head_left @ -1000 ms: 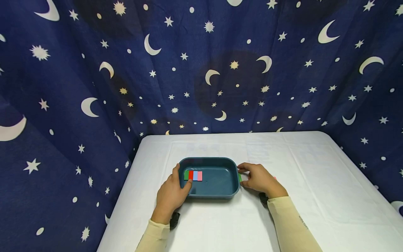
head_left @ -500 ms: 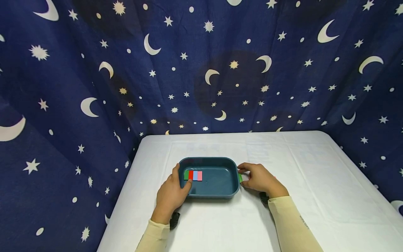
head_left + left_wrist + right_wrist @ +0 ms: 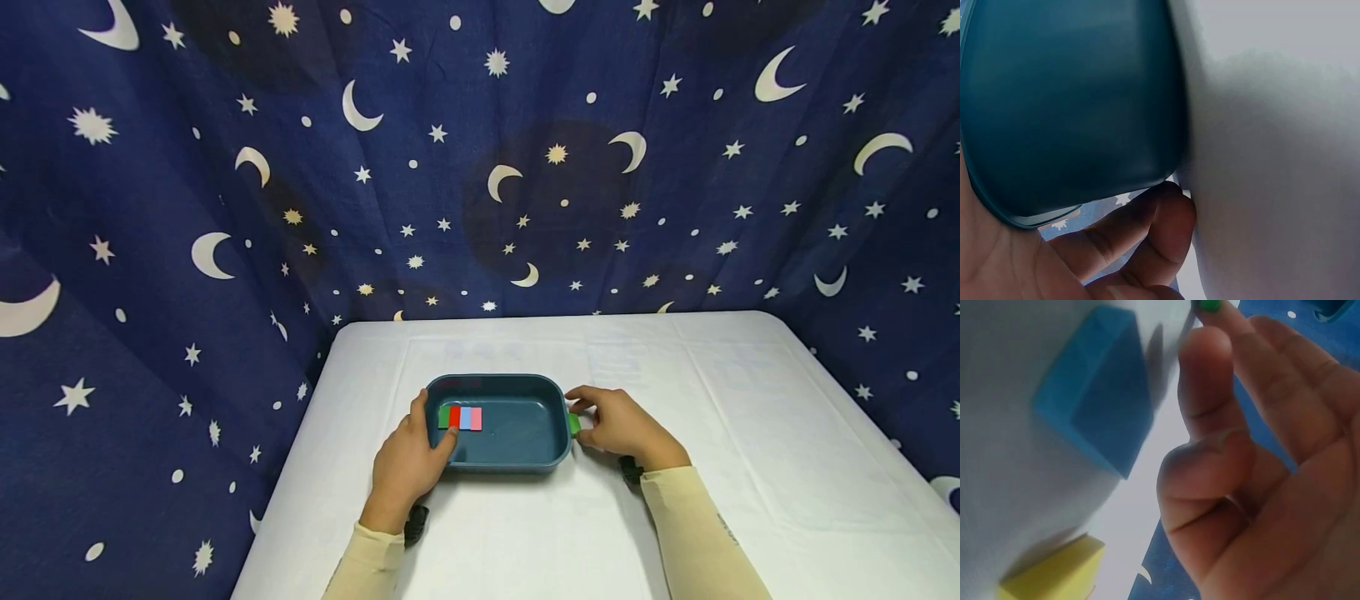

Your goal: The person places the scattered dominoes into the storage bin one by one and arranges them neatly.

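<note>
My left hand [image 3: 408, 462] grips the left end of a dark teal plastic tray [image 3: 525, 465], thumb over the near rim. In the left wrist view, the tray's outer wall [image 3: 1072, 112] fills the upper left, with curled fingers [image 3: 1169, 219] below it. A row of small blocks, green, red [image 3: 454, 417], light blue and pink [image 3: 476, 419], lies inside at the left. Just outside the tray's right end, my right hand [image 3: 618, 425] pinches a green block [image 3: 574, 424] between thumb and fingers. A bit of green shows at a fingertip in the right wrist view.
Beside my right hand, a blue block [image 3: 1104, 387] and a yellow block [image 3: 1054, 575] lie on the white-covered table [image 3: 750, 433]. A dark blue curtain [image 3: 450, 208] with moons and stars surrounds the table's back and sides.
The green block shows slightly more at the tray's right rim, and my right hand has shifted a touch rightward. A pink spot behind that hand is now hidden. My left hand and the tray stay put.
</note>
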The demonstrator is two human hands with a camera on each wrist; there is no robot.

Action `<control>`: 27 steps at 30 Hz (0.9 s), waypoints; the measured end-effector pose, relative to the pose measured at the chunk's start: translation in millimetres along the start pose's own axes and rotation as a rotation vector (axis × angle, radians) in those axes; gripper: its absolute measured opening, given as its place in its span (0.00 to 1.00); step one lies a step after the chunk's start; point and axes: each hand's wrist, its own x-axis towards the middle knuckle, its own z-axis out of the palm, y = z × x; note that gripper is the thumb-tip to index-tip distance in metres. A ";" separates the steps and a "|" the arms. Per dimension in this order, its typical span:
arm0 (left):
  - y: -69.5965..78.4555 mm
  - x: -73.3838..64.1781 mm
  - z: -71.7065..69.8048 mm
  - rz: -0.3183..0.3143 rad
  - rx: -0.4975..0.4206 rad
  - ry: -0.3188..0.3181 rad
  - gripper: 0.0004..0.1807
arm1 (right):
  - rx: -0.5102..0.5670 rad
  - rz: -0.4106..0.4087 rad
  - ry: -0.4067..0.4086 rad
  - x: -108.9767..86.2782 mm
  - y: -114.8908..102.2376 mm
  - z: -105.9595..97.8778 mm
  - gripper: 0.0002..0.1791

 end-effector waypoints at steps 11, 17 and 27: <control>-0.1 0.0 -0.1 0.006 -0.005 0.010 0.48 | -0.004 0.059 0.024 -0.9 0.3 -2.9 0.36; 0.1 0.1 -0.3 0.010 -0.002 0.013 0.47 | -0.009 0.083 0.034 -1.5 2.6 -3.9 0.36; 0.1 0.1 -0.1 0.004 -0.003 0.014 0.47 | -0.049 0.042 0.107 -0.9 5.3 -5.7 0.35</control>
